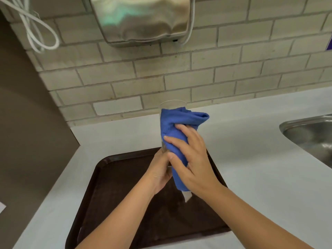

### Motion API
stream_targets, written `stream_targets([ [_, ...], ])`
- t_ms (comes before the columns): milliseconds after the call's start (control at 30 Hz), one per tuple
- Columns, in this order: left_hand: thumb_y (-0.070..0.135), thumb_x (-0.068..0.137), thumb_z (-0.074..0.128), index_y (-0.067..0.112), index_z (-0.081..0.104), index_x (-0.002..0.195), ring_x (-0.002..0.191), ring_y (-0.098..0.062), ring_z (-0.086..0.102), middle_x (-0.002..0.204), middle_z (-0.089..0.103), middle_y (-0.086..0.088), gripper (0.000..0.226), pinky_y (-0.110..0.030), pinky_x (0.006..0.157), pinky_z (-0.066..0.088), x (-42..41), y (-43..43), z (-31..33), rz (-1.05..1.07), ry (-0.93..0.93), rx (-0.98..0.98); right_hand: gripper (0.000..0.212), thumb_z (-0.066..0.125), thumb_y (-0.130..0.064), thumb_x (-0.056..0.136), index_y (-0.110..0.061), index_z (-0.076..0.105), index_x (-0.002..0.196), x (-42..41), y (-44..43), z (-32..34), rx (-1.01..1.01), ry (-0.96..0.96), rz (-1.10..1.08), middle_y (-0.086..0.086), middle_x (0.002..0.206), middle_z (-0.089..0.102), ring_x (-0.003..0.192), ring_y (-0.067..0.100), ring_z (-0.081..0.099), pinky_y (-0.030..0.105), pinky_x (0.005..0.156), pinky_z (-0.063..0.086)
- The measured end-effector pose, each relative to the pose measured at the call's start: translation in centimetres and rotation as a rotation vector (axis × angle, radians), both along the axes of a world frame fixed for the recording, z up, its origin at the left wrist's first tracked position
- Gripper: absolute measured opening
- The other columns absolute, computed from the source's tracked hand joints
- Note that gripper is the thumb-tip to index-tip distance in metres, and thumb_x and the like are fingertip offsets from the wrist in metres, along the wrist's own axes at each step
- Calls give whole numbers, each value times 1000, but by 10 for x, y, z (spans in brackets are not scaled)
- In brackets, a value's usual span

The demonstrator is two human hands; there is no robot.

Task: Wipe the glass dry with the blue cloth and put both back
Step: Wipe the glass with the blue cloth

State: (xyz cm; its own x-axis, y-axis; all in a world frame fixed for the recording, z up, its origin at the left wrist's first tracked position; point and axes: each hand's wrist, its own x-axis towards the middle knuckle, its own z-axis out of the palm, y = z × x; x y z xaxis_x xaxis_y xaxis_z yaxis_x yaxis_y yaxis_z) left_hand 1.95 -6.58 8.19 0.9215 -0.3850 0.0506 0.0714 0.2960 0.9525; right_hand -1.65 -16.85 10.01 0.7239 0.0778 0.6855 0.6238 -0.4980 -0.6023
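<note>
Gripping the lower part of the glass, the left hand comes in from 7 o'clock, fingers curled round the base, mostly hidden behind the other hand. Right hand enters from 5 o'clock, forearm angled up toward centre, fingers spread and pressed flat over the blue cloth, thumb side hidden. Cloth wraps the glass wall from just under the rim down past the hands, a bunched fold sticking out toward 2 o'clock, white tag hanging at the bottom end. Glass held up in the air at frame centre, above the far edge of the brown tray, not touching it. Long axis near vertical, slight lean, open mouth pointing to 12 o'clock; only rim and a strip of the left wall show bare. Tray sits on the white counter, its rim running from 9 o'clock round to 4 o'clock, surface bare under the arms. Open counter at 3 o'clock between tray and steel sink, which cuts in at the right edge. Tiled wall close behind at 12 o'clock; metal wall unit overhead, white cables at 11 o'clock. Brown panel closes off 9 o'clock.
</note>
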Motion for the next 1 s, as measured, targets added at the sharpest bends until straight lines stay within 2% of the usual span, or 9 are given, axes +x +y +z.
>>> stream_targets([
  [100,34,72,62,35,70,92,89,-5,69,93,74,10,21,-23,68,56,-3,0,6,-4,-12,38,40,36,-30,89,-19,50,125,13,-5,15,-136,-26,38,-3,144,28,137,7,10,36,114,11],
  [233,20,80,63,17,61,91,67,-14,69,75,72,-4,11,-26,50,54,2,1,12,37,36,100,37,43,-15,89,-10,48,126,49,-8,57,-220,-1,-53,14,149,27,140,29,8,35,113,7],
  [333,18,83,60,14,59,95,72,-18,69,75,71,-4,13,-31,57,56,7,5,18,85,1,132,36,43,-10,89,-12,51,124,50,-2,51,-214,-22,-5,6,149,26,140,22,6,24,111,6],
  [433,26,70,64,19,62,98,78,-16,69,82,71,-1,29,-33,64,57,5,14,18,122,-59,245,35,41,-12,86,-16,59,115,28,2,22,-152,-26,78,-12,140,29,137,7,7,9,110,4],
  [500,27,65,64,21,62,95,74,-11,68,79,71,2,30,-31,61,56,2,15,14,130,-71,326,33,44,-9,83,-15,65,108,25,-3,16,-187,-31,105,-10,136,37,136,9,14,20,112,10],
  [600,26,57,65,20,60,89,65,-4,67,77,67,4,32,-26,53,52,4,12,15,167,-60,433,31,46,-8,80,-11,67,104,43,-7,34,-344,-50,109,9,135,50,134,20,20,40,112,12],
  [700,23,56,64,20,61,84,63,-2,66,77,66,3,29,-23,50,50,8,12,22,193,-56,454,32,46,-9,80,-10,67,104,53,-4,47,-370,-33,84,13,133,52,135,25,21,39,113,6],
  [867,18,60,64,36,67,68,61,-3,67,61,70,14,21,-26,54,55,-1,21,18,195,-144,446,28,48,-6,81,-12,70,98,30,-13,20,-496,-92,322,6,118,65,128,17,36,36,113,15],
  [1000,20,65,66,32,68,74,68,-5,66,69,69,11,15,-22,52,52,-4,17,18,115,-74,381,30,44,-5,81,-9,70,94,46,-23,38,-620,-226,302,11,114,67,125,30,44,44,110,21],
])
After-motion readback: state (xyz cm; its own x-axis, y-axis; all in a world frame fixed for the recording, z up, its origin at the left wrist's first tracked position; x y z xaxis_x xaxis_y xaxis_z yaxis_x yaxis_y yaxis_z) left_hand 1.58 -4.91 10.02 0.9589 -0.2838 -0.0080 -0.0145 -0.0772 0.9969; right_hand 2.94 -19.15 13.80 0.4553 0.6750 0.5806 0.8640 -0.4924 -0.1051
